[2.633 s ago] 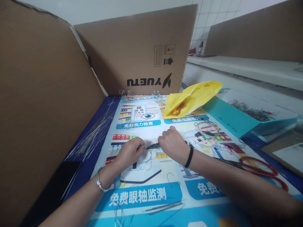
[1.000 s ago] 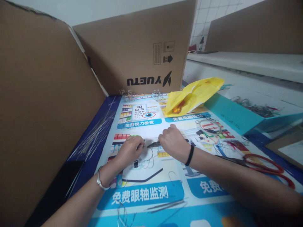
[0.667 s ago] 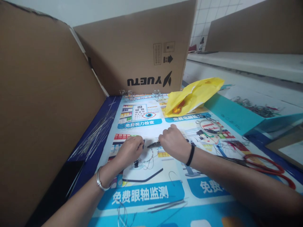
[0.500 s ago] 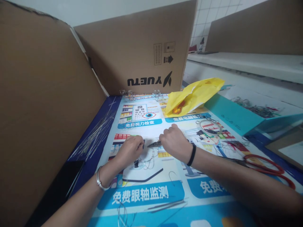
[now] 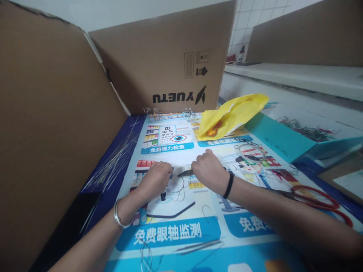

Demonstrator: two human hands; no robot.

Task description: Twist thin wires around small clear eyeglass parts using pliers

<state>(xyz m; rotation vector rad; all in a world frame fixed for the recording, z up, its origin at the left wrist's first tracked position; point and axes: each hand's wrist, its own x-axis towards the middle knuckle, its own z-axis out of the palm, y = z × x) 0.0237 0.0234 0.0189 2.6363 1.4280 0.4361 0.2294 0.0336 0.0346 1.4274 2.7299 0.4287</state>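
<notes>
My right hand (image 5: 209, 170) is closed around a pair of pliers (image 5: 185, 173), whose dark jaws point left towards my other hand. My left hand (image 5: 157, 179) is closed in a pinch just left of the jaw tips, and thin wire (image 5: 181, 190) loops hang below and between the hands. Both hands are above the printed poster sheet (image 5: 167, 209). A short curved wire (image 5: 210, 212) lies on the sheet nearer to me, with several straight wire pieces (image 5: 198, 246) close to the front.
Cardboard panels (image 5: 159, 60) stand at the left and back. Long wires (image 5: 116, 162) lie at left. A yellow bag (image 5: 235, 115), a teal box (image 5: 283, 139) of wire pieces and red-handled scissors (image 5: 317, 196) are at right.
The pliers' jaws have turned slightly, and my right hand has shifted a little to the right. My left hand stays almost in place.
</notes>
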